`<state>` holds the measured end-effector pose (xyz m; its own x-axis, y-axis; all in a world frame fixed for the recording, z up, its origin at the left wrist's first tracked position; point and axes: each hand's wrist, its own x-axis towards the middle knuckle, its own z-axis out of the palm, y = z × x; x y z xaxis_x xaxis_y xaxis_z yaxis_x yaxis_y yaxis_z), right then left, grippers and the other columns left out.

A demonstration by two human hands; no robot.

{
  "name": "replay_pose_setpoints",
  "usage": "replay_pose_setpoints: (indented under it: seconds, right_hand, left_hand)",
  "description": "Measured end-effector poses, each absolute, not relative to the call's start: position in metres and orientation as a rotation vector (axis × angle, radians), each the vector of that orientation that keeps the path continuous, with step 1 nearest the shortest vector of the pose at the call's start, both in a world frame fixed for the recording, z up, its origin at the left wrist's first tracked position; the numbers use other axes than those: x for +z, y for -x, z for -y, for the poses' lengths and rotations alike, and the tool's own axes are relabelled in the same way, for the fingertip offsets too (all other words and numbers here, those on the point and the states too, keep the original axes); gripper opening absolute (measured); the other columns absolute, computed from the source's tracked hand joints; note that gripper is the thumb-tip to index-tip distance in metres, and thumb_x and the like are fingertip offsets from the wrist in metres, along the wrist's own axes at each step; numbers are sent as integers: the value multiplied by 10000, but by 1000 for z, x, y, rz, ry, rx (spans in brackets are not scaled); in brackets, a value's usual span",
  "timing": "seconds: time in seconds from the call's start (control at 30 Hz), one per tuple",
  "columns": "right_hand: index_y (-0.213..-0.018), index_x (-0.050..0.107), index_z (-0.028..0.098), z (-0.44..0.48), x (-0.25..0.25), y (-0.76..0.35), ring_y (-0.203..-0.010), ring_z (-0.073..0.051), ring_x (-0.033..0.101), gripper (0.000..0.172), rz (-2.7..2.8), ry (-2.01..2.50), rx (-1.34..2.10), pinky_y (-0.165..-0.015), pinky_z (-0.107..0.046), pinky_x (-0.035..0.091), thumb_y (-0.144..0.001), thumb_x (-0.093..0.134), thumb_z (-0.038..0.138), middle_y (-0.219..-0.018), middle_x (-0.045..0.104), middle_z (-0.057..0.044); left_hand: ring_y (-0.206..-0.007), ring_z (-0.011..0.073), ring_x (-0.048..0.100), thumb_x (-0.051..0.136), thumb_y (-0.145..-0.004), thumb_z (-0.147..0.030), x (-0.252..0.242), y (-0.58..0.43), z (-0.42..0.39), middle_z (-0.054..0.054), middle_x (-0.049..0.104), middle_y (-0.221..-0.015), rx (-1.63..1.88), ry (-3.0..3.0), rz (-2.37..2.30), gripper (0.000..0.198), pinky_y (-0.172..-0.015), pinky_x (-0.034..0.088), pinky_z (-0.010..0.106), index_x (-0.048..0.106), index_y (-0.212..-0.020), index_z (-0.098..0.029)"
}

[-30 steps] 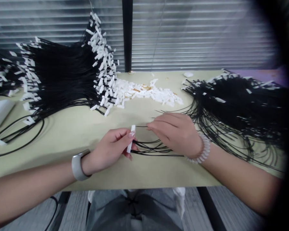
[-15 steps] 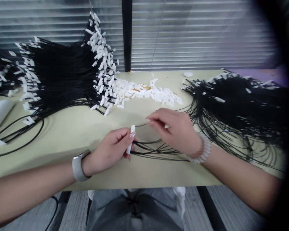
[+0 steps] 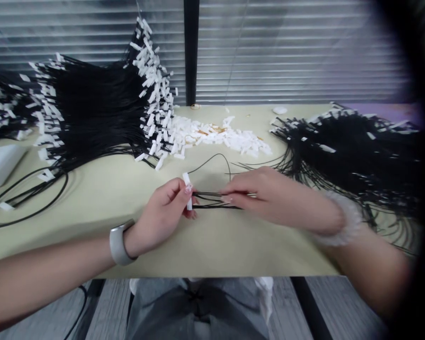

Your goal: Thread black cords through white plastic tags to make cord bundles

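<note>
Well, a pale yellow-green tabletop [image 3: 212, 250] runs across the view, backed by grey slatted blinds [image 3: 286, 52] split by one black upright post [image 3: 191, 52], with grey plank flooring [image 3: 106, 311] below its near edge. Two large bundles of thin black cords tipped with white tags lie on the table, one at left [image 3: 92, 113] and one at right [image 3: 350, 151], and a smaller clump [image 3: 0, 104] sits at the far left edge. Between the bundles is one heap of loose white rectangular tags [image 3: 216, 137], with one round white disc [image 3: 279, 110] beyond it and one white block [image 3: 0, 165] at far left.

The left hand [image 3: 163, 219], wearing one pale grey smartwatch [image 3: 118, 243], is mostly closed, thumb and forefinger pinching a single white rectangular tag [image 3: 187, 191] upright. The right hand [image 3: 269, 196], a pale beaded bracelet [image 3: 336, 226] blurred at its wrist, is nearly closed, its fingers pinching a few thin black cords [image 3: 212, 200] that run level, just above the table, to just beside the left fingers. One longer black strand [image 3: 212, 158] arches up toward the heap.
</note>
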<state>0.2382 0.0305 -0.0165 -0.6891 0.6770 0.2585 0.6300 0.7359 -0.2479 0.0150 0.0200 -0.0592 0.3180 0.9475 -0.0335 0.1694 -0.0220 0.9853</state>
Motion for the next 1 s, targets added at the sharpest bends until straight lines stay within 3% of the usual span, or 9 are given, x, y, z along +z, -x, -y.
replay_pose_setpoints:
  seconds: [0.1, 0.2, 0.43, 0.73, 1.0]
  right_hand:
    - [-877, 628, 181, -22, -26, -212, -704, -114, 535, 200, 2644, 1030, 219, -649, -237, 395, -879, 445, 263, -754, 598, -15]
    - [-918, 608, 148, -18, -33, -203, -754, -141, 519, 221, 2612, 1057, 104, -663, -256, 390, -884, 425, 267, -808, 574, -52]
    - [-727, 583, 137, -12, -34, -204, -648, -132, 430, 278, 2569, 1039, -216, -576, -263, 311, -876, 417, 303, -735, 511, -52]
    - [-679, 557, 155, -14, -34, -206, -605, -99, 400, 274, 2624, 1118, -35, -544, -248, 249, -881, 397, 244, -686, 478, -15]
    - [-693, 541, 166, -19, -27, -214, -622, -132, 409, 147, 2733, 996, -379, -545, -279, 226, -821, 468, 170, -689, 511, -25]
  left_hand:
    - [-592, 87, 527, 390, -892, -371, -54, -15, -17, -18, 529, -630, 789, -1615, -1076, 280, -590, 438, 209, 470, -743, -149]
    - [-597, 90, 508, 384, -892, -368, -52, -14, -16, -14, 533, -638, 751, -1686, -1086, 286, -587, 420, 211, 464, -722, -152]
    - [-590, 96, 509, 360, -898, -384, -55, -14, -18, -14, 538, -626, 779, -1644, -1087, 295, -595, 426, 223, 469, -746, -155]
    - [-593, 100, 525, 378, -888, -384, -53, -16, -17, -12, 539, -631, 727, -1661, -1086, 291, -585, 435, 221, 465, -726, -159]
    - [-581, 100, 532, 386, -884, -358, -50, -17, -15, -11, 551, -628, 679, -1700, -1103, 277, -578, 434, 219, 476, -712, -161]
